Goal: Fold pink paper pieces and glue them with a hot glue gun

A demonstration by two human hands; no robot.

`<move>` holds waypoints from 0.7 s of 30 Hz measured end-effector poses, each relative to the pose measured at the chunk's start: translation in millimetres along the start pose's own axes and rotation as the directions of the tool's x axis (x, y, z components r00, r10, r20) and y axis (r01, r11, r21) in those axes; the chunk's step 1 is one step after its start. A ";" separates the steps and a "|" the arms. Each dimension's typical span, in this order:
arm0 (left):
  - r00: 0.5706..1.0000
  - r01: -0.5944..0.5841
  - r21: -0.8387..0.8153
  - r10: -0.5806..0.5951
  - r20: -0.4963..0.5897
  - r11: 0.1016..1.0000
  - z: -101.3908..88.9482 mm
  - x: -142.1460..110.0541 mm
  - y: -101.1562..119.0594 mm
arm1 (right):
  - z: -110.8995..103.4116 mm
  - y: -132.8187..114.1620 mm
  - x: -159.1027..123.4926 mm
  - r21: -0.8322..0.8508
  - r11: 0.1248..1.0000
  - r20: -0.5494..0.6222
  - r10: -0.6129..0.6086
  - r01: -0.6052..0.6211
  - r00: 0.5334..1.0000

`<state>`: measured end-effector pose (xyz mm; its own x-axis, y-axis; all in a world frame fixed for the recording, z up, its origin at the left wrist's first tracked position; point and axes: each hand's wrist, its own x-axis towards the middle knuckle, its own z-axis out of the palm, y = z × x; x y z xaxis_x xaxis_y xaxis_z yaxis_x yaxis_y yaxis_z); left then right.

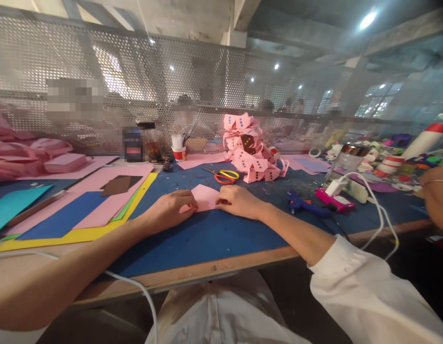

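Note:
A pink sheet of paper (204, 197) lies on the blue work surface in front of me, one corner pointing away. My left hand (176, 206) grips its left edge with curled fingers. On the opposite edge, my right hand (237, 199) pinches the same sheet, fingers bent over it. Just beyond the sheet rest scissors (226, 177) with red and yellow handles. Behind them rises a heap of folded pink paper pieces (255, 165) marked with dark and blue squares.
Coloured sheets (81, 215) lie at left beside pink paper strips (31, 150). A blue glue gun (307, 204), a pink power strip (336, 199) and a white cable (381, 210) are at right. A paper cup (178, 152) and a jar (153, 143) stand behind. Another person's arm (438, 198) shows far right.

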<state>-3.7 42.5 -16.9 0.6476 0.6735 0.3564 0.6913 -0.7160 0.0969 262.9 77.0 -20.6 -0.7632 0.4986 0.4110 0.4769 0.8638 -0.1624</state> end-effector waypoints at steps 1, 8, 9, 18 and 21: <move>1.000 0.001 0.007 -0.001 0.003 1.000 -0.5 -0.2 0.8 | 0.0 -0.8 0.3 -0.022 1.000 -0.005 -0.007 0.007 1.000; 1.000 0.015 0.008 -0.015 0.001 1.000 -3.5 -1.4 5.6 | 5.1 -1.1 2.2 -0.006 0.999 -0.028 0.037 -0.037 0.999; 1.000 0.017 0.001 -0.017 0.004 1.000 -3.7 -1.4 5.9 | 5.9 -0.7 2.5 0.010 0.999 -0.028 0.054 -0.053 0.998; 1.000 0.001 -0.037 -0.002 -0.026 0.999 -3.1 -2.7 6.1 | 8.3 -0.2 6.1 0.061 0.986 0.012 0.154 -0.154 0.988; 0.999 0.003 -0.018 -0.004 -0.046 1.000 -1.8 -3.2 4.5 | 5.3 -2.2 5.8 0.099 0.982 0.011 0.160 -0.161 0.987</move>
<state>-3.2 36.8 -16.0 0.6292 0.6672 0.3987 0.6874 -0.7171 0.1152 255.1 78.3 -22.7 -0.6814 0.6314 0.3702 0.5477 0.7754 -0.3144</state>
